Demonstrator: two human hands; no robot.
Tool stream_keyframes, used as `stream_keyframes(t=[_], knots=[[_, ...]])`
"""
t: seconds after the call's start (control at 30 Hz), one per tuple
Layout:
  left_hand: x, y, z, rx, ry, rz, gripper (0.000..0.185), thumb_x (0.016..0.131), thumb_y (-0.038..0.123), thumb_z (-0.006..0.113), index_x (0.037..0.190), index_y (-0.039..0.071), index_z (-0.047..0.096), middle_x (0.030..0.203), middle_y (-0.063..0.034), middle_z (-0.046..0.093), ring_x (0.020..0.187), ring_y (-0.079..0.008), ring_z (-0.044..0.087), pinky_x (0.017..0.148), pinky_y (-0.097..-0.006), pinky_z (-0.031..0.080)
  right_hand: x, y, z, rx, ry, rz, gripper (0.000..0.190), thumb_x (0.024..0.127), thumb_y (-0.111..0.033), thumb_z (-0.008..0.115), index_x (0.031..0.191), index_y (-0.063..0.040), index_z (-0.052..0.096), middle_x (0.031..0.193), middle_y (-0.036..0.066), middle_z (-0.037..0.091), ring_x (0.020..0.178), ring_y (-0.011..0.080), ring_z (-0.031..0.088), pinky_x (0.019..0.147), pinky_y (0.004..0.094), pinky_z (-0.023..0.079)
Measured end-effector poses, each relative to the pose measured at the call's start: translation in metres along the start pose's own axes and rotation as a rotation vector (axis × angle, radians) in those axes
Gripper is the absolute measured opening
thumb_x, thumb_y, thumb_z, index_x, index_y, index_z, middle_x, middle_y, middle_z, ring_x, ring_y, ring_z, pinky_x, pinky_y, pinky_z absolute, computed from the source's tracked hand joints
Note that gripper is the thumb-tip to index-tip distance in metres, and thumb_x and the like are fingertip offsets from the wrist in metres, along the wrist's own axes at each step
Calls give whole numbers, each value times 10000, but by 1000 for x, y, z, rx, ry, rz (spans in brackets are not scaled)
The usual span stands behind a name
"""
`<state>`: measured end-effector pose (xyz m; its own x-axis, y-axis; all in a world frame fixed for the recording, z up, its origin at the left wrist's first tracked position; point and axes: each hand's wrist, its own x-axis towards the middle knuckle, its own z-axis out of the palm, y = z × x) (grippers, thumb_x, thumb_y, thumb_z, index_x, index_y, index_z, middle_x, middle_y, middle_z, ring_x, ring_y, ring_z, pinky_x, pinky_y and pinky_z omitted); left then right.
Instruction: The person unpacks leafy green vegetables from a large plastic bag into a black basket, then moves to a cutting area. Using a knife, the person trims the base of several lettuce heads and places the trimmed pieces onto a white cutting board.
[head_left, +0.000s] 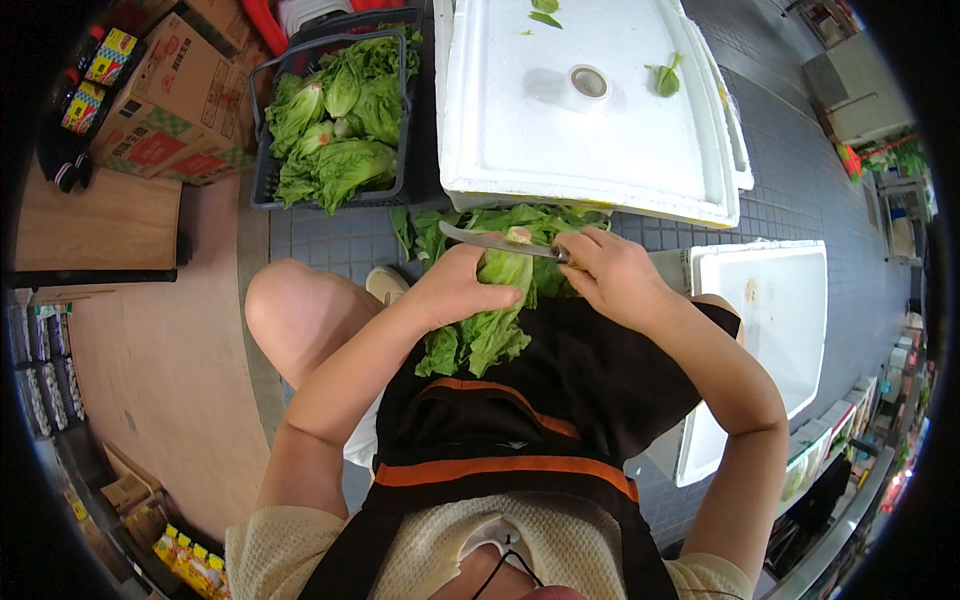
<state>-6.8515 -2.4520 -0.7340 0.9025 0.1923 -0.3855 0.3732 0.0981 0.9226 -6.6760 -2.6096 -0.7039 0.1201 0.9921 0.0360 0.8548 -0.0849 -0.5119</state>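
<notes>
My left hand (471, 283) grips a head of green leafy lettuce (501, 315) above my lap, its pale cut stem end (519, 235) pointing away from me. In my right hand (611, 274) is a knife (495, 241) with a curved blade, held by its handle. The blade lies across the lettuce close to the stem end; whether it is cutting in cannot be told. Beneath and beyond both hands, loose green leaves (442, 232) are heaped on the tiled floor, partly hidden by the hands and lettuce.
A dark plastic basket (406, 150) full of lettuce heads stands ahead on the left. Beside it, a white foam box lid (510, 120) bears a tape roll (589, 82) and stray leaves. An open foam box (784, 322) is at my right, cardboard cartons (176, 97) at far left.
</notes>
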Motion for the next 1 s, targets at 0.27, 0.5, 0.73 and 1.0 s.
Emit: stream_keyframes(t=[0.27,0.5,0.73,1.0], knots=[[-46,9,-33,-253,-6,-148,720,657,242,722,1268,-12,439,1077,-106,585,962,-177,562,864,-285,440,-44,37,-25,-71,-178,212,226,780,-132,593,982,-51,531,760,152,576,714,355,576,633,421,471],[-57,18,-25,-1124,-91,94,681,681,450,593,1178,-3,487,1039,-180,549,954,-312,571,850,-409,490,6,-6,-41,745,-172,625,265,805,-116,655,1029,-13,558,724,27,568,614,76,529,558,228,444],[-33,-2,-27,-1146,-40,-52,602,739,353,575,1251,53,471,1132,-106,576,991,-240,586,861,-383,479,67,-37,5,1228,-181,567,374,812,-237,678,1084,-11,555,846,39,573,703,103,538,605,254,492],[-13,7,-17,-993,-32,127,630,760,307,551,1272,-31,410,1155,-154,542,1047,-265,555,925,-386,442,72,-30,4,1077,-147,560,332,757,-130,702,1033,-12,562,818,43,573,662,100,533,571,235,467]])
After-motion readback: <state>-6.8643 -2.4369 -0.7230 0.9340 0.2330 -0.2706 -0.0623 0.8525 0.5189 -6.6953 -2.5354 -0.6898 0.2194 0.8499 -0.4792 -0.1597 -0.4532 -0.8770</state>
